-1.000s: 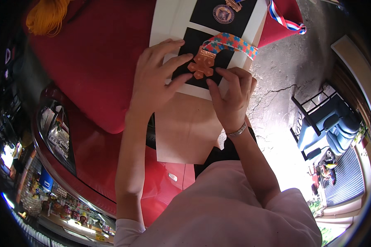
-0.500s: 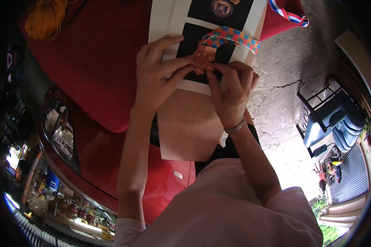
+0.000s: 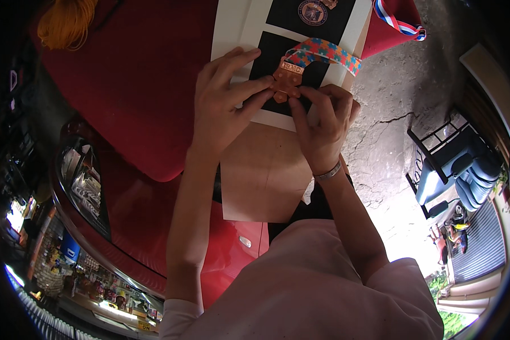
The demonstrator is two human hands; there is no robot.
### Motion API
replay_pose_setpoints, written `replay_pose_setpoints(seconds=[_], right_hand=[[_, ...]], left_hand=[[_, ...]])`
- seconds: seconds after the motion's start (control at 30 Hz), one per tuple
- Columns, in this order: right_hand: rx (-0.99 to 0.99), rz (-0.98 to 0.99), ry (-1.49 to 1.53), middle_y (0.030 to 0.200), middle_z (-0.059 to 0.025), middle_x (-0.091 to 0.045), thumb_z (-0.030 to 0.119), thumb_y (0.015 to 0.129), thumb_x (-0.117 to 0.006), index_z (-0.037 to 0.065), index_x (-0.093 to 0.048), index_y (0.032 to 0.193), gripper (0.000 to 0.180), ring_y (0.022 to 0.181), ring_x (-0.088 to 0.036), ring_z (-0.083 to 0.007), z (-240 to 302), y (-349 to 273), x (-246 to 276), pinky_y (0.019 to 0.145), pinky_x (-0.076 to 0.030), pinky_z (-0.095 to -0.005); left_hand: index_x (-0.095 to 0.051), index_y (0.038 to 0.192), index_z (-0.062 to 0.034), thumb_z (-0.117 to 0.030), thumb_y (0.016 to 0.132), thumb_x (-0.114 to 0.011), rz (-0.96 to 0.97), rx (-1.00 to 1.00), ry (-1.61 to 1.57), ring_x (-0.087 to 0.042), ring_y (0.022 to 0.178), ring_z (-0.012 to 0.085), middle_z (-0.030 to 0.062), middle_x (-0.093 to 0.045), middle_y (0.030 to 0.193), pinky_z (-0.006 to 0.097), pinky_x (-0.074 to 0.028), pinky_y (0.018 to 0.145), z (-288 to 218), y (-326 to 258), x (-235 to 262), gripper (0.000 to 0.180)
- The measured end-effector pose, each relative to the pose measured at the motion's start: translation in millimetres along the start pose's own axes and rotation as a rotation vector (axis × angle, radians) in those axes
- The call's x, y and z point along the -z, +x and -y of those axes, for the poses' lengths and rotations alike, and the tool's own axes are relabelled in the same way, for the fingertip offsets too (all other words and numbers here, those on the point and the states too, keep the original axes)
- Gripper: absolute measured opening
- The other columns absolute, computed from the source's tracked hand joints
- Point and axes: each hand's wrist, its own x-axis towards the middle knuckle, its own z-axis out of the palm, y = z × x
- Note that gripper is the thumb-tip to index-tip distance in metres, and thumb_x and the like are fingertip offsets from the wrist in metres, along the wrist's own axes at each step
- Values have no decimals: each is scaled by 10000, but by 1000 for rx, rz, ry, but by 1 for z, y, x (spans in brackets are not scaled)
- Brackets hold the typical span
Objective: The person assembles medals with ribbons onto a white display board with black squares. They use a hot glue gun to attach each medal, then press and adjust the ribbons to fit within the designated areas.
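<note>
A copper-coloured medal (image 3: pixel 286 83) is pinched between my two hands, over a black panel of a white-framed board (image 3: pixel 275 118). My left hand (image 3: pixel 224 99) grips its left edge with thumb and index finger, the other fingers stretched over the board. On the opposite edge, my right hand (image 3: pixel 326 116) holds it between thumb and forefinger, the rest curled. From the medal's top a ribbon (image 3: pixel 328 52) with multicoloured puzzle pieces arcs off to the right. Another round medal (image 3: pixel 313 13) lies on the upper black panel.
Brown cardboard (image 3: pixel 266 175) extends below the board. Red cloth (image 3: pixel 130 107) covers part of a red car (image 3: pixel 141 209) on the left, with a yellow-orange cord bundle (image 3: pixel 68 22) on it. A striped ribbon (image 3: pixel 399 25) hangs at upper right. Blue chairs (image 3: pixel 470 175) stand on the concrete floor (image 3: pixel 379 136).
The medal, both hands and the board have shifted slightly to the right in the picture. Both hands keep their pinch on the medal, which looks a little brighter.
</note>
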Motion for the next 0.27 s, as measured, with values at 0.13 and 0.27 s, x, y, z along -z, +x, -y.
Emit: replay_pose_setpoints(seconds=[0.13, 0.27], right_hand=[[-7, 30, 6, 1089, -41, -598, 185, 818, -857, 193, -746, 1079, 284, 1023, -567, -231, -4, -3, 1, 889, -384, -415], [-89, -11, 254, 1117, -54, -610, 151, 827, -848, 188, -739, 1150, 343, 1032, -566, -270, -16, -13, 5, 961, -395, -474]], left_hand=[[-836, 1075, -206, -89, 718, -894, 31, 17, -11, -553, 1357, 287, 5, -646, 1413, 399, -493, 1066, -2, -3, 4, 380], [-729, 1314, -157, -124, 794, -889, -75, 164, -117, -407, 1483, 339, 136, -491, 1567, 415, -475, 1120, -10, -13, 1, 545]])
